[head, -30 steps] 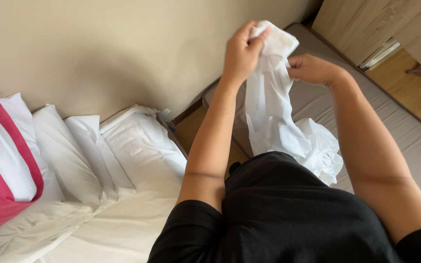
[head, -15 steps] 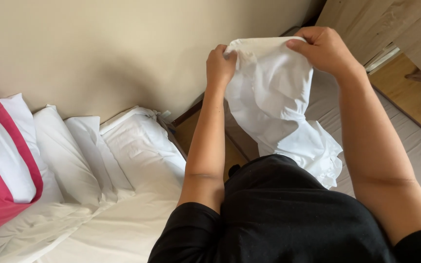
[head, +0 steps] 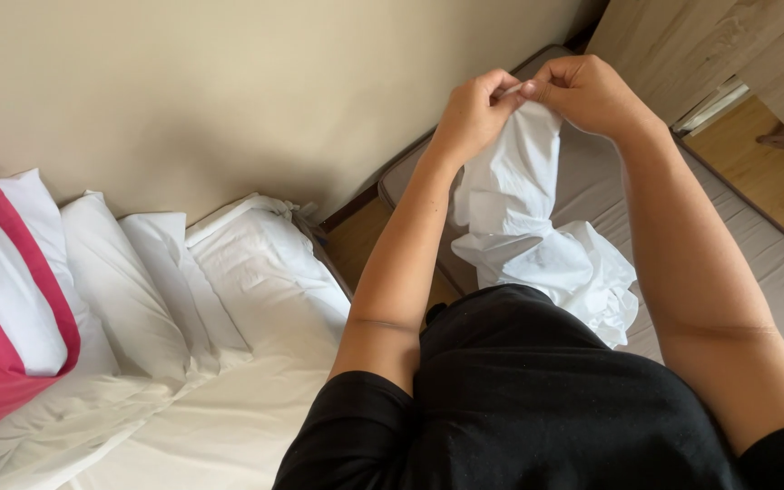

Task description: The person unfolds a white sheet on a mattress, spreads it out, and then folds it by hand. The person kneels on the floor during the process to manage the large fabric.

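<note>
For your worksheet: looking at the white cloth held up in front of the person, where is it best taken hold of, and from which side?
Probably at the top hem of the white cloth, coming from above. Left hand and right hand pinch it there, and the rest hangs bunched below, offering no clean edge to grip.

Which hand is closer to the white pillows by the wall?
Left. The left hand pinches the top of the white cloth on the side toward the white pillows. The right hand grips the same edge, just beyond it, farther from them.
</note>
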